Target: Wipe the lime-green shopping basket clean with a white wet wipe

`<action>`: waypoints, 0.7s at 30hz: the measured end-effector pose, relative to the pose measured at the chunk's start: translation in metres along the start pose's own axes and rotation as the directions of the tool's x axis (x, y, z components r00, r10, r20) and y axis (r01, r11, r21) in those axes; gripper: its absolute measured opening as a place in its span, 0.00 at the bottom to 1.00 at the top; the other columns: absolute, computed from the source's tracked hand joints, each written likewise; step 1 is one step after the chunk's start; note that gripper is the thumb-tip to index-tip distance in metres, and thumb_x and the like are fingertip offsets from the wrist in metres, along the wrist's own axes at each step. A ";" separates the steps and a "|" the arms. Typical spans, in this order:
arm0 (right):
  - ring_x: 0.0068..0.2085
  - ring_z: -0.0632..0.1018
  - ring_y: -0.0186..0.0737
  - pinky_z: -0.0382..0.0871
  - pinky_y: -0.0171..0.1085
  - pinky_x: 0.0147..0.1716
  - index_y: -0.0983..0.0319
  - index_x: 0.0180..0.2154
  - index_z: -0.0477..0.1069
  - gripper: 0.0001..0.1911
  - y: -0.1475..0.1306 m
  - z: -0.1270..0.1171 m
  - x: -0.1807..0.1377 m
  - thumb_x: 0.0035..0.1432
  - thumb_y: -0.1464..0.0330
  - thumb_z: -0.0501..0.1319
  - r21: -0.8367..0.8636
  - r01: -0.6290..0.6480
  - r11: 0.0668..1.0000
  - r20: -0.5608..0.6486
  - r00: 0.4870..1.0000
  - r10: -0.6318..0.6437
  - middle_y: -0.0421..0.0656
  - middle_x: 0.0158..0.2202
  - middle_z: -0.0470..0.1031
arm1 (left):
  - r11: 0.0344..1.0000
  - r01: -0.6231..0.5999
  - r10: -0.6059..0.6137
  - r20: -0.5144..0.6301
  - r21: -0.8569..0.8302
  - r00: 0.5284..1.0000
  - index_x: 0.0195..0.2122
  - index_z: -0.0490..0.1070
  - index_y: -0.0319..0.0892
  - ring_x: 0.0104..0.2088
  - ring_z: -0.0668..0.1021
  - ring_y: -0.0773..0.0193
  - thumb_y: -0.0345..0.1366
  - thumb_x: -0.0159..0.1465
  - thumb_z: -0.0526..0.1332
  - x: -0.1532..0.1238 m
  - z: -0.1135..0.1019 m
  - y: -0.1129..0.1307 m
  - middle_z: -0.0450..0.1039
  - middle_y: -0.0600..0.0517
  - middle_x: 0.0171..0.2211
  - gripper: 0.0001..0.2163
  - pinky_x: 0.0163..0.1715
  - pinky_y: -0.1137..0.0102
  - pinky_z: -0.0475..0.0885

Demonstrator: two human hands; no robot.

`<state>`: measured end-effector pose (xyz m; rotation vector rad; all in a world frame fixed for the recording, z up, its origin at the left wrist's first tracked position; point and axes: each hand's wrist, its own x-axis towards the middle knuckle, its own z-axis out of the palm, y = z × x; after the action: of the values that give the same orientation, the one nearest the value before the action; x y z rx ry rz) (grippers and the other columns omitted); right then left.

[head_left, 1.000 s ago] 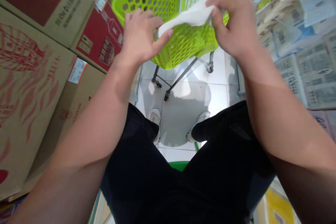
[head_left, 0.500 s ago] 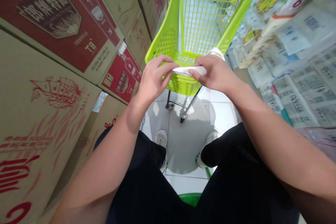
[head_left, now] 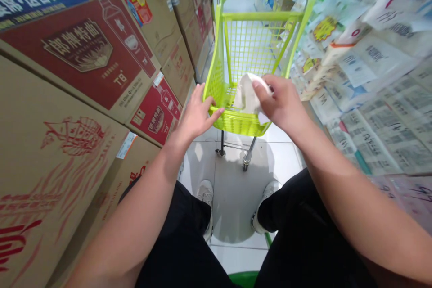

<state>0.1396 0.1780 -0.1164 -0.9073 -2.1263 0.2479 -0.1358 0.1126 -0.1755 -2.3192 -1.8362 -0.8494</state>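
A lime-green shopping cart (head_left: 236,125) with a mesh basket stands in front of my knees. My right hand (head_left: 281,99) is closed on a white cloth (head_left: 245,94), pinched with the thumb on top. The cloth hangs bunched over the basket's near rim, and its lower end drapes outside. At the near left corner of the basket, my left hand (head_left: 199,114) holds the rim, its thumb along the front edge and another finger hooked over inside. The remaining fingers stretch along the outer side.
Stacked cardboard cartons (head_left: 74,54) wall the left side. Plastic-wrapped packs (head_left: 374,76) are piled on the right. Below are pale floor tiles (head_left: 232,189), my shoes (head_left: 205,193) and part of a green object (head_left: 243,279) between my legs.
My left hand has let go of the cloth and moved to the basket's left corner. The cloth, stretched between both hands before, now hangs bunched from my right hand. More of the cart shows.
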 end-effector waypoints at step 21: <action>0.42 0.78 0.48 0.68 0.45 0.43 0.59 0.42 0.77 0.22 -0.010 -0.016 -0.017 0.80 0.54 0.51 0.078 0.109 0.991 0.174 0.977 -0.122 0.49 0.40 0.80 | 0.999 0.028 -0.026 -0.074 0.024 0.997 0.44 0.76 0.49 0.52 0.83 0.51 0.33 0.74 0.56 0.020 -0.001 0.067 0.84 0.50 0.49 0.08 0.62 0.50 0.67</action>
<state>0.1533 0.1574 -0.1111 -0.7425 -2.3116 0.3511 -0.0725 0.1105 -0.1464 -2.2220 -1.8416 -0.8966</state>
